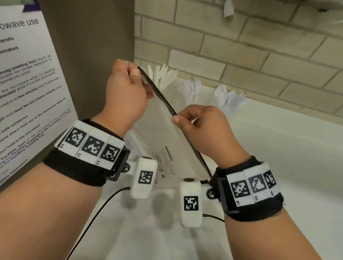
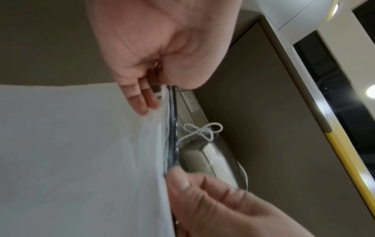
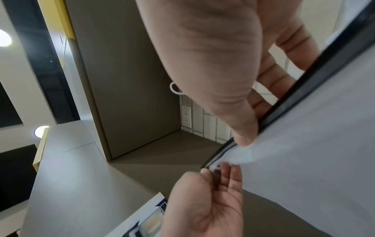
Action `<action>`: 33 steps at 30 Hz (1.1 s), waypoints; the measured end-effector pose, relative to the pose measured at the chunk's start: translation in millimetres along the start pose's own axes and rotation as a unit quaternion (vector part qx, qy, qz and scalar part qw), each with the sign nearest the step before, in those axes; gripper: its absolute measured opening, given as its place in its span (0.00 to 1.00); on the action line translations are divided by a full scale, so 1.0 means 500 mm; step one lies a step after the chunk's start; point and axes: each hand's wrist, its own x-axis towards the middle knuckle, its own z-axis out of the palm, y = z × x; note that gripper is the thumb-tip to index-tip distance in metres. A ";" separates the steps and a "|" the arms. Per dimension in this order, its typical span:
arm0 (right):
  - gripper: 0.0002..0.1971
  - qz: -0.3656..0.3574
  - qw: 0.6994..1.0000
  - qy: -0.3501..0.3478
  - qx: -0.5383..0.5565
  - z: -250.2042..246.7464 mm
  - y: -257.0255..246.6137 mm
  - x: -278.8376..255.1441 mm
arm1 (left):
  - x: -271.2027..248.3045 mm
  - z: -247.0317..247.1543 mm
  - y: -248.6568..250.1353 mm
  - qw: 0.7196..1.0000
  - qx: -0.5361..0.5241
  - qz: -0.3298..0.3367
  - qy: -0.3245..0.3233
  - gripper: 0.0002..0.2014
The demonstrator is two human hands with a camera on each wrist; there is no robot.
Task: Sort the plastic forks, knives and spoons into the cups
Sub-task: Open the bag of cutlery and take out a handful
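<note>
**Inspector:** Cutlery (image 1: 165, 76) first. In the head view it stands already sorted at the back of the white counter (image 1: 284, 155), against the brick wall: knives on the left, forks (image 1: 195, 87) in the middle, spoons (image 1: 228, 99) on the right. The cups themselves are hidden behind your hands and the bag. Why are you holding that bag (image 1: 162, 133)?

**Operator:** It looks empty, so I judge I'm sealing it.

**Inspector:** Plausible. Your left hand (image 1: 127, 91) pinches the far end of the dark zip strip (image 1: 158, 93), thumb against curled fingers, so the strip is held taut. Your right hand (image 1: 204, 127) pinches the same strip lower down. A microwave notice (image 1: 20, 82) hangs on the panel to your left.

**Operator:** And the left wrist view?

**Inspector:** Your left hand (image 2: 162, 52) is clamped on the strip's top corner; your right thumb (image 2: 182, 181) presses the strip below. The bag (image 2: 81, 152) hangs flat between the 2 hands.

**Operator:** The right wrist view?

**Inspector:** Your right thumb (image 3: 241, 133) and fingers are closed on the strip (image 3: 314, 77); your left hand (image 3: 209, 200) grips its end. No cutlery shows in either wrist view. Judged from the head view, sorting looks finished.
</note>
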 end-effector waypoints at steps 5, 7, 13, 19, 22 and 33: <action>0.08 0.032 0.998 -0.015 -0.043 -0.024 0.018 -0.033 | 0.020 0.001 0.004 0.997 -0.055 -0.032 0.042 0.11; 0.08 0.057 0.995 -0.031 -0.070 -0.036 0.023 -0.047 | 0.028 0.000 0.010 0.994 -0.079 -0.044 0.057 0.10; 0.07 0.121 0.962 -0.145 -0.199 -0.070 0.037 -0.077 | 0.056 -0.019 0.018 0.985 -0.121 -0.074 0.100 0.08; 0.25 0.073 0.994 -0.068 -0.045 -0.057 0.005 -0.049 | 0.040 -0.010 0.009 0.987 -0.130 -0.052 0.083 0.09; 0.11 0.081 0.993 -0.051 0.066 -0.010 -0.001 -0.015 | 0.030 -0.011 0.017 0.984 -0.148 -0.049 0.081 0.08; 0.09 0.125 0.957 -0.008 0.262 0.059 -0.019 0.002 | -0.069 -0.026 -0.024 0.962 -0.012 -0.196 -0.189 0.13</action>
